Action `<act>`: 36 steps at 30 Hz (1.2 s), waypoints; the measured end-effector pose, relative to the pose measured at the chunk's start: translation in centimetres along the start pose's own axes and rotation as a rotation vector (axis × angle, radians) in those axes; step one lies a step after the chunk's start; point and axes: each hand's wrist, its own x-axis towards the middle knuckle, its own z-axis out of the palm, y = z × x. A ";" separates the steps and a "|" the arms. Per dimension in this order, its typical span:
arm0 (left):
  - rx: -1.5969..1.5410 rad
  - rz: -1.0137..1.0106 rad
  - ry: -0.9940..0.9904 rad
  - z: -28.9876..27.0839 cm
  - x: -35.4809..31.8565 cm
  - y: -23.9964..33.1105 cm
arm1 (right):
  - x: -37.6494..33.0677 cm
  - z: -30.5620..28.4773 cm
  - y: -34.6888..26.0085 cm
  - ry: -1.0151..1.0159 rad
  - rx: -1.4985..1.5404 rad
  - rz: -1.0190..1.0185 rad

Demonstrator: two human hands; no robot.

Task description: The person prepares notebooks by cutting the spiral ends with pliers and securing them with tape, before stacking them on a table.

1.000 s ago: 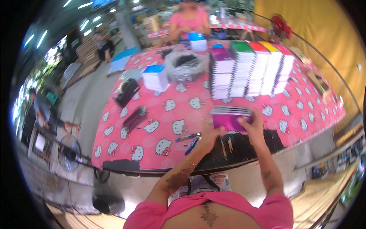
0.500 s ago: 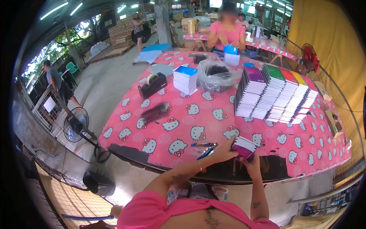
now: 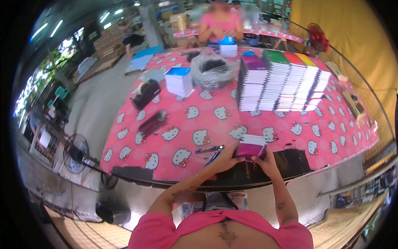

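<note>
Right now my two forearms reach forward from my body over the near edge of the tabletop (image 3: 290,137), which wears a pink cloth with cartoon cats, and they meet at a small stack of magenta notebooks (image 3: 250,148). My left hand (image 3: 224,159) lies at the left side of the stack, fingers stretched forward against it, wrist bent a little inward; its grip presses on the stack's side rather than closing around it. My right hand (image 3: 265,162) cups the stack's near right corner, fingers curled narrowly on the cover, elbow tucked close to my side. The stack sits near the tabletop's front edge, partly over a black strip (image 3: 290,162) there. Just left of the stack, touching or nearly touching my left hand, lie blue pens (image 3: 209,150). Well beyond the stack stands a row of tall notebook piles (image 3: 282,83) with coloured covers, and to their left a clear plastic bag (image 3: 211,70).
</note>
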 end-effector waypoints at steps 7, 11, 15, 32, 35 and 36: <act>0.051 0.135 0.179 -1.9 3.9 4.1 | 6.0 -0.6 -8.3 -0.076 0.280 0.102; -0.084 0.169 0.230 -5.1 10.0 10.7 | 12.4 -2.6 -14.0 -0.065 0.155 -0.031; -0.284 0.135 0.392 -10.2 19.5 13.9 | 21.6 -5.2 -18.9 0.013 0.036 -0.064; 0.534 -0.067 0.617 -17.0 32.1 10.0 | 8.5 -9.5 -31.1 0.742 -0.293 -1.103; 0.475 -0.051 0.488 -12.8 32.8 12.8 | 6.3 -6.7 -25.5 0.509 -0.157 -0.834; 0.500 -0.069 0.513 -13.3 32.0 12.7 | 6.5 -4.9 -23.4 0.411 -0.089 -0.743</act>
